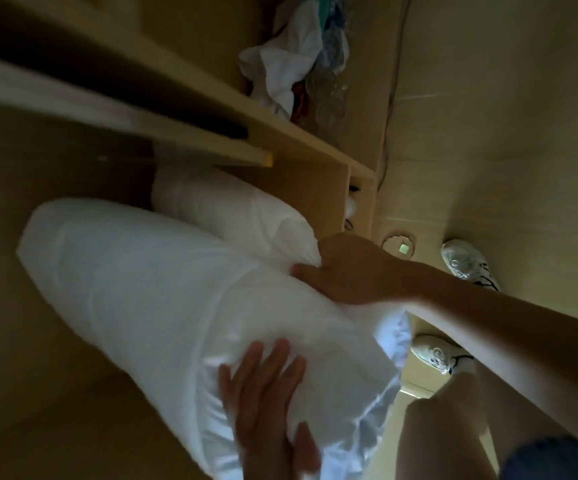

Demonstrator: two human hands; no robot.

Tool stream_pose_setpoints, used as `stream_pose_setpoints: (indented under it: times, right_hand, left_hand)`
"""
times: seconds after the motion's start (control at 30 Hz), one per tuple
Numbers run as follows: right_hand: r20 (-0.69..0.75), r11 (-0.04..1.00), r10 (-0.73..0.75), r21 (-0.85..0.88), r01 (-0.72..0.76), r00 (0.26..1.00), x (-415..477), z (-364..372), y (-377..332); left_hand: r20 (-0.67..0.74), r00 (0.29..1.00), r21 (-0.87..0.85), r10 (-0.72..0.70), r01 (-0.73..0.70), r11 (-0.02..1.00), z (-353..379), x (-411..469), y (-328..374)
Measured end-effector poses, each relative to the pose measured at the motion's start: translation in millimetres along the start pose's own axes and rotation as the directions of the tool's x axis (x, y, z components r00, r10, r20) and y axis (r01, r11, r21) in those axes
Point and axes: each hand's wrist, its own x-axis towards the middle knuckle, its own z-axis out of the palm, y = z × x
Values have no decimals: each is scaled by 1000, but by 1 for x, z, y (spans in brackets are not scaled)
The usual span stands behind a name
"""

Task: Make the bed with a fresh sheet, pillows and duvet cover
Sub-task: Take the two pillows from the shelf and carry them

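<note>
1. Pillow [149,289], white and plump, held slantwise close in front of the body. Far end pointing up and left toward the wardrobe [315,192], near end low beside a bare knee [432,441]. Frilled white edging hanging from the near end.
2. Left hand [266,403] laid flat on the near end of the pillow, fingers straight and spread, thumb out to the side. Pressing into the cloth, not clasping it.
3. Right hand [346,268] farther along, at the pillow's upper edge. Thumb lying along the top, fingers curled in behind the edge and gripping it. Bare forearm reaching in from the right.
4. Patch of blue denim [557,459] in the lower right corner, next to the knee.
5. Two white shoes on the pale wooden floor [505,150], right of the pillow: one [436,353] below the forearm, the other [467,261] just beyond it.
6. Small round thing [400,247] with a pale green square on it, between the wardrobe and the farther shoe. Too blurred to name.
7. Second pillow [232,209], also white, lying in the wardrobe's lower compartment under a shelf board [194,140]. Touching the first pillow near the right hand.
8. Farthest off, on the shelf above, a heap of crumpled white cloth [287,64] mixed with darker, coloured bits and something clear and shiny. Details lost in blur.
</note>
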Motion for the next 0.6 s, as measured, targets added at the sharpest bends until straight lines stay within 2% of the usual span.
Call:
stream_pose_setpoints:
  times: [0.07, 0.13, 0.2, 0.23, 0.3, 0.4, 0.43, 0.5, 0.57, 0.6]
  right_hand:
    - [42, 980, -133, -144, 138, 990, -31, 13, -43]
    - [72, 920, -260, -284, 270, 963, -57, 39, -81]
    - [41, 839, -401, -385, 385, 915, -76, 71, -112]
    - [16, 799, -454, -434, 416, 891, -83, 87, -123]
    - [-37, 763, -469, -519, 384, 882, -90, 110, -137]
    - [-45, 731, -343, -640, 237, 938, -92, 127, -139]
    - [-31, 708, -325, -671, 222, 945, -92, 126, -136]
    - [7, 622, -333, -750, 226, 943, -96, 129, -138]
    - [34, 552, -323, -805, 218, 946, -97, 126, -142]
    - [43, 538, -305, -816, 209, 951, -96, 125, -144]
  left_hand:
    - [-50, 999, 26, -17, 18, 1000, -22, -45, 2]
    - [-165, 985, 20, -56, 60, 998, -36, -97, 1]
    - [-268, 957, 7, -109, 115, 993, -42, -148, -1]
    - [-277, 950, -3, -148, 153, 988, -45, -170, -1]
    - [-296, 929, -66, -223, 213, 975, -45, -200, -5]
    - [-390, 845, -364, -367, 225, 904, -45, -219, -9]
    - [-409, 795, -470, -448, 237, 850, -44, -216, -8]
    - [-423, 621, -615, -660, 338, 712, -49, -209, -6]
    - [-389, 411, -652, -825, 510, 562, -53, -193, -8]
    - [-367, 327, -638, -871, 593, 492, -55, -183, -12]
